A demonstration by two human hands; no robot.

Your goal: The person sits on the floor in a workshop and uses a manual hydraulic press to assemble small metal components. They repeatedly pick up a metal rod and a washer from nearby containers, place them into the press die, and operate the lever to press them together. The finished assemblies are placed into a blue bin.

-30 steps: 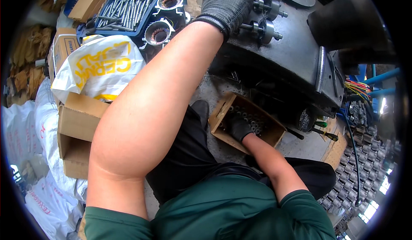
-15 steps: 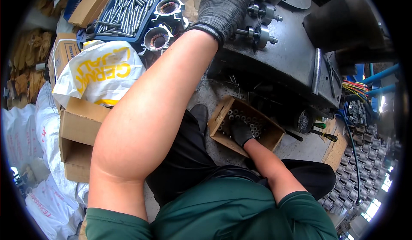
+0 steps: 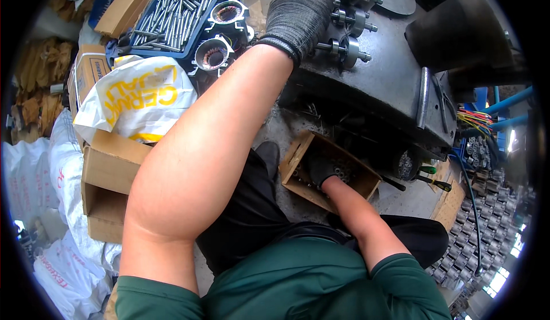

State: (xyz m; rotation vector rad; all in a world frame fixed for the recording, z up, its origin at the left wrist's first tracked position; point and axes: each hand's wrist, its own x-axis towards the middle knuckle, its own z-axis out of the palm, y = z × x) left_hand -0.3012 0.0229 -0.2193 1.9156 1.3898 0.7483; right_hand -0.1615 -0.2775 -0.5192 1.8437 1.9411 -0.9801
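Observation:
My left hand, in a dark grey knitted glove, is up at the workbench with its fingers curled in. Whatever is under the fingers is hidden. Right beside it stand several rotors, metal cylinders on shafts, on the dark metal benchtop. My right hand, gloved as well, reaches down into a cardboard box on the floor below the bench. Small ring-shaped metal parts, looking like bearings, lie around that hand. Its fingers are down among them and cannot be made out.
A blue crate of metal shafts stands at the upper left, beside two motor stators. A white plastic bag lies over cardboard boxes at left. Screwdrivers lie right of the floor box. Stacked metal parts fill the far right.
My right hand has sunk a little deeper into the box of small metal rings. My left hand has stayed almost in place by the rotors; the view has shifted slightly.

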